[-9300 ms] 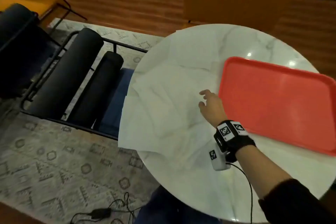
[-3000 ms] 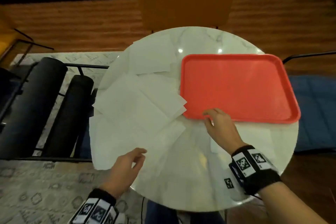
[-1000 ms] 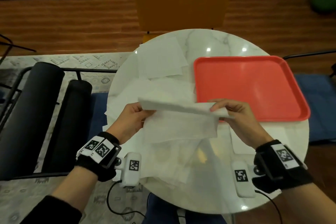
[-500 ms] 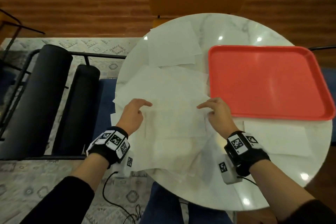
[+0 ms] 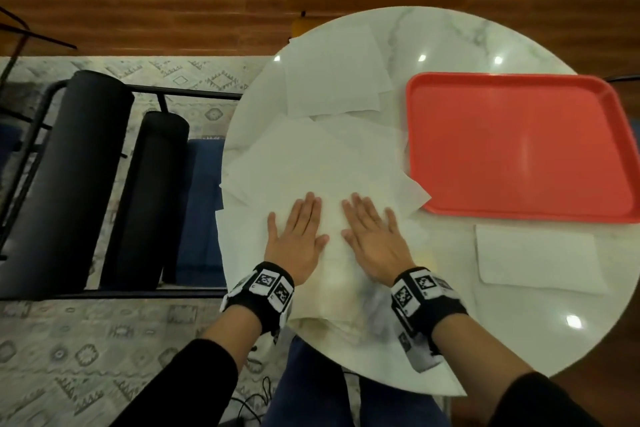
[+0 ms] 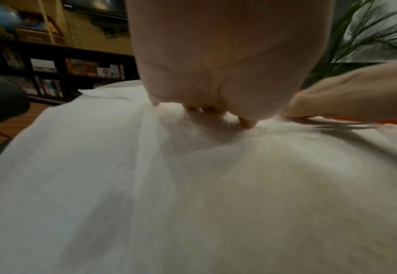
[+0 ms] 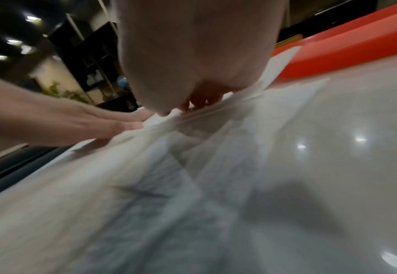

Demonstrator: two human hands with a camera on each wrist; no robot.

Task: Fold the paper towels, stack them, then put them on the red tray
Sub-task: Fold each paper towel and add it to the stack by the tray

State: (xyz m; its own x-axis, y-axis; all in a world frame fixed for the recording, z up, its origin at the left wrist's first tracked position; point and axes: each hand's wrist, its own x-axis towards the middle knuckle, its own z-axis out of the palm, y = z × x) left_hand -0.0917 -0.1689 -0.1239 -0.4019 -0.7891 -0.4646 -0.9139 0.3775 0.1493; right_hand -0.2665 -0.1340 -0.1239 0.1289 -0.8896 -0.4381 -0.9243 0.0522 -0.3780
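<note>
Both the left hand and right hand press flat, fingers straight, gripping nothing, creasing a paper towel near the table's front edge; stacking likely follows, beside the red tray.

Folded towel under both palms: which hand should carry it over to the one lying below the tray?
Right hand, probably. It lies nearer the folded towel below the red tray; the left hand would have to cross over.
</note>
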